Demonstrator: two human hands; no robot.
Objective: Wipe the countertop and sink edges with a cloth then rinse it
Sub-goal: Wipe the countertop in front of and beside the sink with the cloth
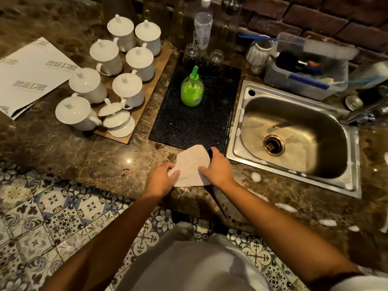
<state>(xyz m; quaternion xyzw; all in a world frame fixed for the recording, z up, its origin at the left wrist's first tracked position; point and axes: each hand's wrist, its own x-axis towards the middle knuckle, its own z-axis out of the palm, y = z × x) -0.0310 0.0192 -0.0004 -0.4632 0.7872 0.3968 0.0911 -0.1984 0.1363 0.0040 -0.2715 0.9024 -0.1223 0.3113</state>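
A beige cloth [192,164] lies on the brown marble countertop [117,160], just in front of the black mat and left of the sink's front corner. My left hand [161,178] grips the cloth's left edge, thumb on top and fingers curled. My right hand [218,166] holds the right edge, with the thumb lying on the cloth and the fingers along its side. The steel sink [235,131] sits to the right, its basin wet. White foam spots [255,177] dot the sink's rim and the counter in front of it.
A green soap bottle [192,91] stands on the black drying mat [210,122] with upturned glasses behind it. Several white lidded cups [126,85] fill a board at the left, beside a white paper bag [27,76]. A plastic tub [304,76] and the faucet [365,114] flank the sink.
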